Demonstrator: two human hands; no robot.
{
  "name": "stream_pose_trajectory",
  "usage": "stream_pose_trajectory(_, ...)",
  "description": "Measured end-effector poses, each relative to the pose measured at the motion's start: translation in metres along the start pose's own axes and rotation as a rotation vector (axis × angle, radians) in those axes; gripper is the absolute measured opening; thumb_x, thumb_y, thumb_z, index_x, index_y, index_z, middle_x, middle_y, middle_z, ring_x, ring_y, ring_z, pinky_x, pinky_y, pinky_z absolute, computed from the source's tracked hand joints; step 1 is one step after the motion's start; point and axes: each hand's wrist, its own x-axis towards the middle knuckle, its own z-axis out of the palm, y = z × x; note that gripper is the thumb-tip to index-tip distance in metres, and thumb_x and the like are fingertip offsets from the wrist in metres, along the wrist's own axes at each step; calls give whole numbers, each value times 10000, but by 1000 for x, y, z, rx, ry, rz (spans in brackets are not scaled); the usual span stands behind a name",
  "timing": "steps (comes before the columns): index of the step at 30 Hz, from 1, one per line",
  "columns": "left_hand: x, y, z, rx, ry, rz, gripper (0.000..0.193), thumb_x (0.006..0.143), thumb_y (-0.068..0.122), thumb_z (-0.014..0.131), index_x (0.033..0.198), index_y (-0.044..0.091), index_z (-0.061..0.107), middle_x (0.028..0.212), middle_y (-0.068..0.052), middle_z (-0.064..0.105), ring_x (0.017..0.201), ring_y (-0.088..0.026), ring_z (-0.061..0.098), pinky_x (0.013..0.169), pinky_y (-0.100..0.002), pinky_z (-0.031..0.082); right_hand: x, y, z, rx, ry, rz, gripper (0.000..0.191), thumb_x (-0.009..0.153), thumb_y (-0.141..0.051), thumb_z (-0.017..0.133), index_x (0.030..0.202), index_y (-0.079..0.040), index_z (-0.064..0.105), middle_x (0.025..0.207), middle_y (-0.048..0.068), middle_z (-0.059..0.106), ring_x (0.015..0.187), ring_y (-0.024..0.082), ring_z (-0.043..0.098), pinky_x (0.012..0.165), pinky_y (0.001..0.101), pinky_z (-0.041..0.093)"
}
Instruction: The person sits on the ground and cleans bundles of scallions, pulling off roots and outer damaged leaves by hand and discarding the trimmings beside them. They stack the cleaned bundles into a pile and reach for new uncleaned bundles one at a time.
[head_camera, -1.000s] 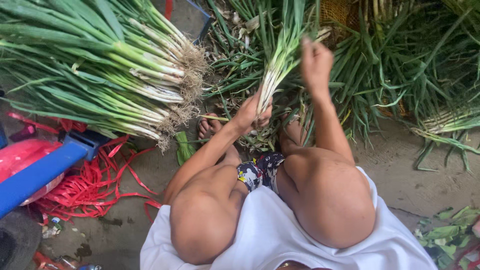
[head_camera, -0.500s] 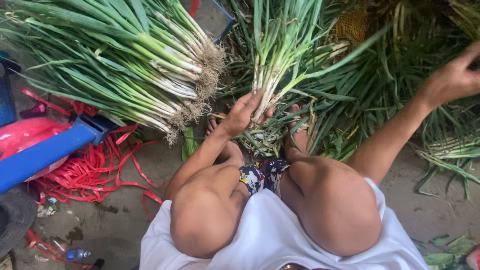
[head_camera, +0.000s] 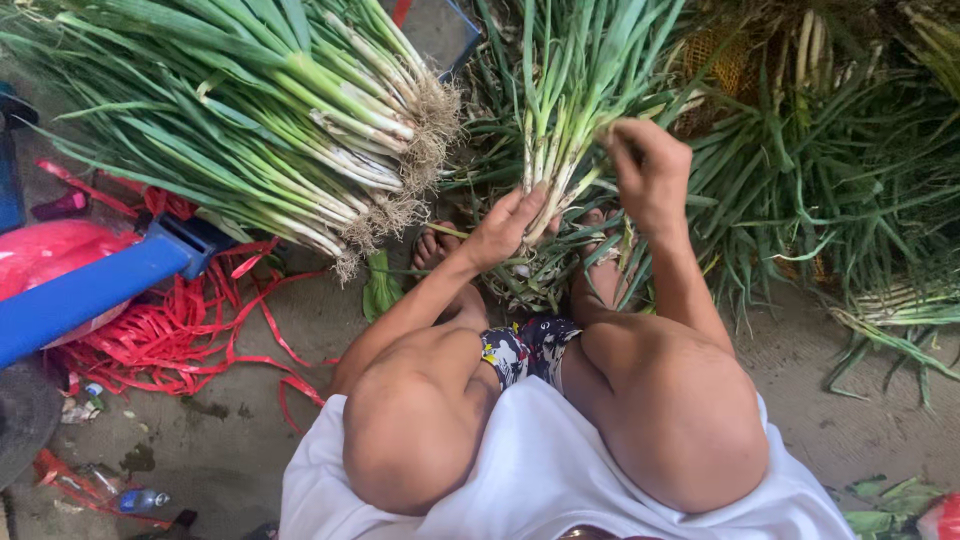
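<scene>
Scallions lie everywhere on the concrete floor (head_camera: 850, 430): the biggest heap, a stacked pile of cleaned scallions (head_camera: 260, 130), fills the far left part of the floor, its white stems and hairy roots pointing toward the person. Loose green scallion leaves (head_camera: 820, 180) spread over the far right part of the floor. A blue bar (head_camera: 90, 290) slants across the left edge, with a tangle of red plastic strapping (head_camera: 190, 330) on the floor beneath and beside it. Between the two heaps, just past the person's knees, stands the bunch of scallions (head_camera: 565, 110) in hand, roots down and leaves up. The left hand (head_camera: 505, 228) is wrapped around the white lower stems of that bunch, gripping it. The right hand (head_camera: 650, 172) is closed on the green stalks on the bunch's right side, pinching them higher up. A small plastic bottle (head_camera: 140, 499) lies near the floor's near left corner.
</scene>
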Motion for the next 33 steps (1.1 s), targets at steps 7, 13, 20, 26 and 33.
stream_pose_trajectory(7,12,-11,0,-97,140,-34,424,1110,421,471,1271,61,626,892,32,622,705,-39,513,587,-193,418,-8,-115,-12,-483,-43,-612,276,823,-29,766,1079,-116,708,1052,46,717,1188,303,530,952,521,374)
stream_pose_trajectory(13,19,-13,0,85,157,109,415,1116,398,502,1300,43,616,932,24,642,784,-37,561,675,-209,488,-34,-253,-63,-16,-756,78,264,870,-110,685,1128,-56,691,1184,77,711,1113,214,674,972,378,484)
stream_pose_trajectory(20,21,-13,15,581,266,280,398,1099,333,545,1319,6,601,1079,-171,731,991,-342,728,836,-433,558,-46,-73,49,906,-1468,-260,213,1078,-194,618,1111,2,695,1045,106,743,985,245,733,875,357,582)
stream_pose_trajectory(26,21,-9,8,915,382,264,372,1071,322,607,1288,22,563,1073,-282,703,998,-499,670,787,-530,563,13,-56,-9,287,-656,-437,120,1010,-107,609,1085,-55,686,1029,105,691,1001,284,655,904,404,510)
stream_pose_trajectory(33,21,-8,15,1225,377,295,496,1017,258,634,1430,25,486,1086,-268,695,795,-432,712,657,-497,587,58,-22,0,-282,-346,-484,333,1005,-52,735,1326,3,671,1054,170,578,962,348,594,823,419,506)
